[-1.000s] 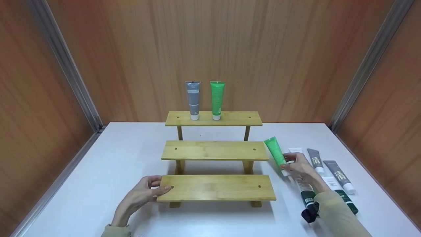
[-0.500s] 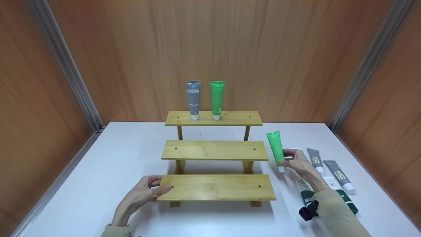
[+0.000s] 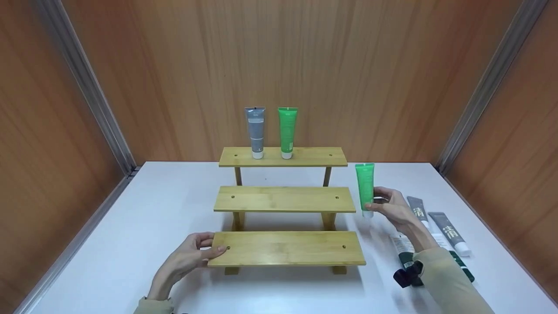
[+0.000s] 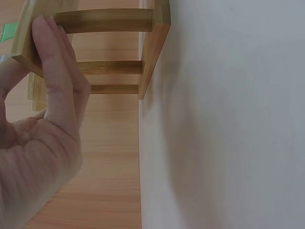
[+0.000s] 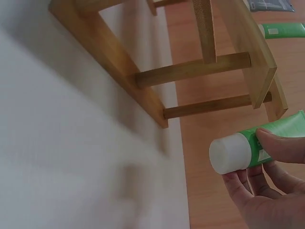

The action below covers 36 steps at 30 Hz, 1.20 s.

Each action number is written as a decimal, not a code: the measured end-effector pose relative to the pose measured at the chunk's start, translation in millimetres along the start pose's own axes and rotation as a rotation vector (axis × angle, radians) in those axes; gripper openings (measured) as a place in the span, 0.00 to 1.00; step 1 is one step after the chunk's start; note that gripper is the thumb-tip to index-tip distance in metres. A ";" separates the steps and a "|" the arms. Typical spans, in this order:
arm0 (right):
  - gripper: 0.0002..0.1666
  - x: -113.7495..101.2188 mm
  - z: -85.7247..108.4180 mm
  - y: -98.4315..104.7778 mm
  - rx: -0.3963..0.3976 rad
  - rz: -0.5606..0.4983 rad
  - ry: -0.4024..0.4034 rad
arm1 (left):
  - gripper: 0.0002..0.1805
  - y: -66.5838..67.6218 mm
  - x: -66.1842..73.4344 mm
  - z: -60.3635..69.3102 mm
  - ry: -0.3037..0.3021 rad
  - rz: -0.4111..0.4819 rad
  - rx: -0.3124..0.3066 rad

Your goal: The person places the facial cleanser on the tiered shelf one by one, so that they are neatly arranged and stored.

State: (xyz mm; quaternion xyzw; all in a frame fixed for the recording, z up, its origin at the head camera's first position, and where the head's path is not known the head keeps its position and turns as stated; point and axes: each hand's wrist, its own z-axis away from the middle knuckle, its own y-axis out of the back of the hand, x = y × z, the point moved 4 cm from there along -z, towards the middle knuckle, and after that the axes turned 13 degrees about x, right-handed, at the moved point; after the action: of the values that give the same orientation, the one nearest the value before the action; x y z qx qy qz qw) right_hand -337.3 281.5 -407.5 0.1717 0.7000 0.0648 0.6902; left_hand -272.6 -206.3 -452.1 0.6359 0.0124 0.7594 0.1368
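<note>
A three-tier wooden stand (image 3: 287, 248) is on the white table. My left hand (image 3: 187, 257) grips the left end of its lowest shelf, thumb on top and fingers underneath, as the left wrist view also shows. To the right of the middle shelf, my right hand (image 3: 396, 211) pinches a green tube (image 3: 365, 185) near its white cap, holding it upright, cap down, above the table. In the right wrist view the cap (image 5: 229, 153) points toward the table, and thumb and fingers lie on either side of the tube. A grey tube (image 3: 256, 131) and another green tube (image 3: 287, 131) stand on the top shelf.
Several tubes lie at the right, partly under my right forearm: two grey ones (image 3: 417, 209) (image 3: 450, 229) and white ones with dark green ends (image 3: 405, 250). Wooden walls (image 3: 279, 65) close off the back and both sides.
My right hand has risen and moved slightly left and away from me with the green tube, which has turned from slanted to upright. My left hand stays on the lowest shelf.
</note>
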 end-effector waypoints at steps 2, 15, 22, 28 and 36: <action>0.38 -4.8 -0.3 -0.6 0.004 -0.005 0.007 | 0.45 0.1 0.1 0.0 -0.002 0.008 -0.004; 0.36 -43.7 0.3 -7.3 -0.013 -0.091 0.090 | 0.45 1.2 -0.1 1.0 -0.013 0.009 -0.015; 0.37 -59.9 -2.4 -11.8 -0.001 -0.101 0.114 | 0.45 1.2 0.4 0.7 -0.011 -0.008 -0.006; 0.38 -70.8 -4.4 -18.4 -0.013 -0.097 0.137 | 0.45 1.0 0.0 0.5 -0.011 -0.018 0.008; 0.34 -86.6 -11.5 -27.9 -0.013 -0.111 0.194 | 0.44 0.0 0.3 0.7 -0.001 -0.029 0.019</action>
State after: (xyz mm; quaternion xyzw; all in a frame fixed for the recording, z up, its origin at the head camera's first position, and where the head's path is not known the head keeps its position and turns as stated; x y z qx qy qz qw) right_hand -353.9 228.6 -334.5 0.1213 0.7715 0.0474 0.6228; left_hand -272.0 -206.4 -451.7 0.6375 0.0289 0.7568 0.1418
